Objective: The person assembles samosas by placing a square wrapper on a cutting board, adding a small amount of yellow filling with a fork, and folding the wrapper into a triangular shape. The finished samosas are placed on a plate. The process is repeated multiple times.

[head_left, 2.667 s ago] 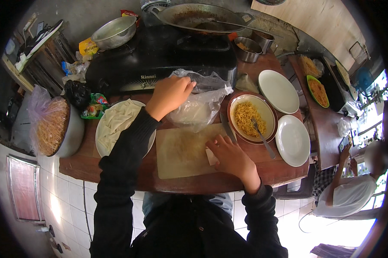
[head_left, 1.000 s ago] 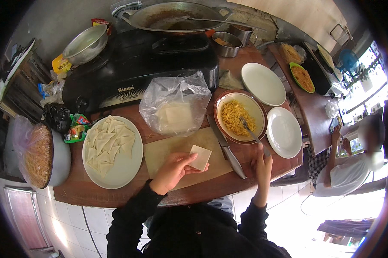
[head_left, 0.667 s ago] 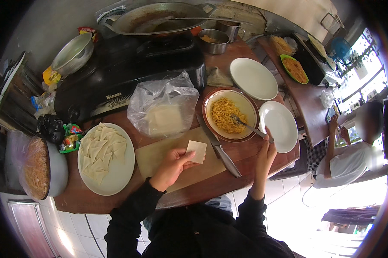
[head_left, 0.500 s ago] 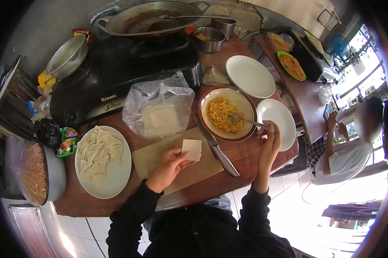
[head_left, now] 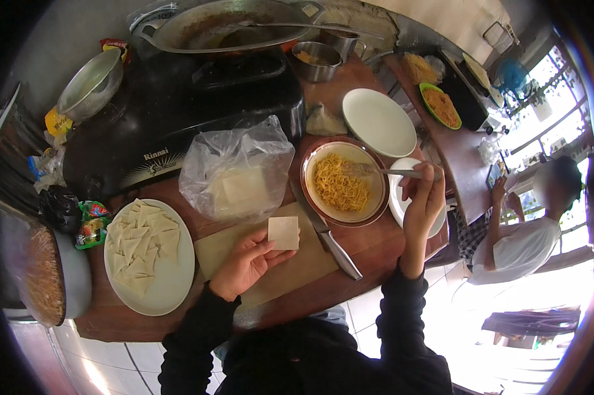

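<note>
Wrapper (head_left: 284,233), pale and square, sits pinched between the thumb and fingers of your left hand (head_left: 247,263), held above the cutting board (head_left: 290,273). Your right hand (head_left: 426,197) pinches the fork (head_left: 399,172) by its handle, its tines at the noodles (head_left: 342,187) in the brown-rimmed bowl (head_left: 374,205) to that hand's left. In the earliest frame your left hand is at the plastic bag (head_left: 198,172) and the fork rests in the bowl untouched; now the bag lies just beyond your left hand. Compared with half a second ago, you have the fork handle more level. Between your hands lies the knife (head_left: 340,250); left of your left hand, triangular pieces (head_left: 142,240) rest on an oval plate (head_left: 169,289).
</note>
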Available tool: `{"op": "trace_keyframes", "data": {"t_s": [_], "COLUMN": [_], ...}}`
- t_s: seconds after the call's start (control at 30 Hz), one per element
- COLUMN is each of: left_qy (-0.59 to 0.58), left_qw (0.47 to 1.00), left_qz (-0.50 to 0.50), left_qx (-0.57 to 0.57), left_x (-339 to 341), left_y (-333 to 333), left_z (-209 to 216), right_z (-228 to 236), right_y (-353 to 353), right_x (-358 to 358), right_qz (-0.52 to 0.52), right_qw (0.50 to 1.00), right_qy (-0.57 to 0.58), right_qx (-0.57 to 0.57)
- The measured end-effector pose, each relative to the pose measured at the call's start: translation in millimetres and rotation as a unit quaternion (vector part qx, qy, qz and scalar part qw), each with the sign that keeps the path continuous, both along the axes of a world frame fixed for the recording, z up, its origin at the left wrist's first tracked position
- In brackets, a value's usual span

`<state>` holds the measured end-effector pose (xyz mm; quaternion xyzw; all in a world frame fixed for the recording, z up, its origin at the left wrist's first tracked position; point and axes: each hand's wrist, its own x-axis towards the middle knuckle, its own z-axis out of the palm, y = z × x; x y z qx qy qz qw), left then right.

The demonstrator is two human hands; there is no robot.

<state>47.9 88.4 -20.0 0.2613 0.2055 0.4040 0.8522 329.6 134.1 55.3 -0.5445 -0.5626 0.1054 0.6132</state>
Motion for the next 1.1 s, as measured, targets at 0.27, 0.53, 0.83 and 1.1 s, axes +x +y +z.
{"op": "trace_keyframes", "data": {"t_s": [0.27, 0.53, 0.83, 1.1], "left_qy": [-0.059, -0.090, -0.056, -0.022], "left_qw": [0.997, 0.992, 0.990, 0.993], "left_qz": [-0.018, -0.019, 0.033, 0.025], "left_qx": [-0.045, -0.082, -0.122, -0.110], "left_x": [-1.5, -4.2, -6.1, -4.0], "left_y": [-0.6, -2.7, -2.9, -0.8], "left_z": [-5.1, -15.7, -19.9, -12.0], "right_z": [-19.4, -36.6, -50.0, -43.9], "right_y": [16.6, 24.6, 27.5, 23.7], "right_x": [-3.3, -0.7, 11.7, 16.4], "right_qz": [-0.021, 0.009, 0.032, 0.015], "right_qw": [0.999, 0.988, 0.958, 0.958], "right_qy": [0.033, 0.146, 0.284, 0.286], "right_qx": [-0.030, -0.040, -0.041, -0.017]}}
